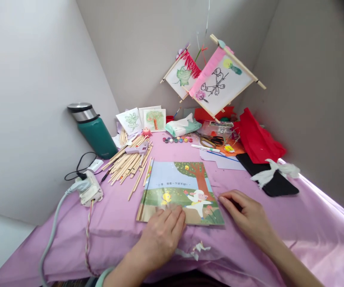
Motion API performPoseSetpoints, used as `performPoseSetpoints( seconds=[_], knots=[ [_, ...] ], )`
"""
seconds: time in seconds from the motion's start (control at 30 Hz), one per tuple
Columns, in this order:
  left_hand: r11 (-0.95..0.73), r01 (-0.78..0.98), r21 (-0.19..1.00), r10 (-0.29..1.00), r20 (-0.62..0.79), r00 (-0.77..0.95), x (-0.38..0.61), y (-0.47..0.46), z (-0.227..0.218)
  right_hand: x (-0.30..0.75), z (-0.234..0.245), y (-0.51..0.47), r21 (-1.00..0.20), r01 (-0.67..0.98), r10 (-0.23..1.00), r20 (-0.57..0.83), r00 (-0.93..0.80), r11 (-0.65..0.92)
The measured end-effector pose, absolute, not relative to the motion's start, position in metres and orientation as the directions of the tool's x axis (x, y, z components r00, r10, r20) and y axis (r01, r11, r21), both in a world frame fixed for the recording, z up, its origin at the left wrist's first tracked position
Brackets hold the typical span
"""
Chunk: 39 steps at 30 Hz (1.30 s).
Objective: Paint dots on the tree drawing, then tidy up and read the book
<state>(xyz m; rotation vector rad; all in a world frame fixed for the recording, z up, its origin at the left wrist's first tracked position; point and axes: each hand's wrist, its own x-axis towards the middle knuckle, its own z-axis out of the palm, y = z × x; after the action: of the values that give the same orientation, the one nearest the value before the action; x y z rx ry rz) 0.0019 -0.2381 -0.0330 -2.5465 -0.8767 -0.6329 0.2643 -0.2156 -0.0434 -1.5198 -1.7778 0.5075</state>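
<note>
A picture book (pixel 180 187) with a tree, a chick and a lamb on its page lies flat on the purple tablecloth (pixel 309 223) in front of me. My left hand (pixel 163 233) rests flat on the book's near edge, fingers stretched out and together. My right hand (pixel 245 213) lies on the cloth at the book's right edge, fingers loosely curled and touching its corner. Neither hand holds anything.
A pile of wooden sticks (pixel 128 163) with a glue gun (pixel 137 149) lies left of the book. A green flask (pixel 96 131) and a power strip (pixel 90 189) stand at the left. Paint pots (pixel 178 139), scissors (pixel 212 140), red paper (pixel 258 139), a black sheet (pixel 267 175) and paper kites (pixel 216 81) fill the back.
</note>
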Motion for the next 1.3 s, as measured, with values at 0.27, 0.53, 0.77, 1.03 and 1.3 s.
performPoseSetpoints(
  seconds=[0.27, 0.53, 0.77, 1.03, 1.3],
  knots=[
    [-0.781, 0.624, 0.03, 0.44, 0.735, 0.516, 0.006, -0.248, -0.011, 0.264, -0.032, -0.222, -0.801, 0.578, 0.978, 0.207, 0.02, 0.158],
    [-0.411, 0.501, 0.762, 0.892, 0.45, 0.047, 0.002, -0.271, 0.002, 0.258, -0.022, -0.234, -0.806, 0.568, 0.978, 0.21, 0.018, 0.163],
    [0.018, -0.177, 0.984, 0.903, -0.092, -0.421, -0.012, -0.285, -0.014, 0.264, -0.025, -0.237, -0.751, 0.656, 0.965, 0.221, 0.139, 0.077],
    [-0.101, -0.554, 0.827, 0.84, -0.228, -0.493, -0.031, -0.282, -0.002, 0.254, -0.024, -0.24, -0.658, 0.735, 0.979, 0.199, -0.041, 0.164],
    [-0.16, -0.586, 0.794, 0.851, -0.19, -0.49, -0.044, -0.278, -0.001, 0.232, -0.022, -0.264, -0.31, 0.737, 0.785, 0.4, -0.473, 0.601]
  ],
)
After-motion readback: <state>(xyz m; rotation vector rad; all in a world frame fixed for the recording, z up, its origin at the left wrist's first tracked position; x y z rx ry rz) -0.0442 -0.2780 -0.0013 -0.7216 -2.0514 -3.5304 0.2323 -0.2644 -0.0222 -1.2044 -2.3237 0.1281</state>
